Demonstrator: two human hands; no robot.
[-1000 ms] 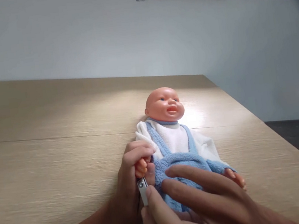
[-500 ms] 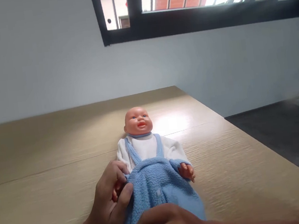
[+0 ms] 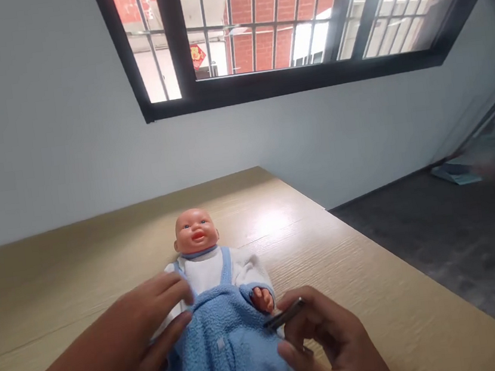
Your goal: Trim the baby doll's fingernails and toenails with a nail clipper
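A baby doll [image 3: 212, 340] with a bare head, white top and fleecy blue overalls lies face up on the table. My left hand [image 3: 156, 323] reaches over the doll's arm at the left of the picture and hides most of it. Its fingertips and thumb are apart, slightly blurred, near the overalls' edge. Between the fingers and thumb of my right hand [image 3: 329, 338] is a slim dark metal tool [image 3: 285, 315], which looks like a nail clipper. Its tip points left, just below the doll's other hand [image 3: 262, 299]. Part of the tool is hidden by my fingers.
The wooden table [image 3: 352, 269] runs back to a pale wall [image 3: 66, 141], and its right edge drops to a dark floor [image 3: 398, 233]. A barred, dark-framed window [image 3: 262, 84] is above. Light-blue flat things [image 3: 457, 171] lie on the floor at right.
My right hand has come up from the doll's lower front to its right side, and the metal tool now shows. My left hand has loosened from the doll's sleeve. The view has shifted.
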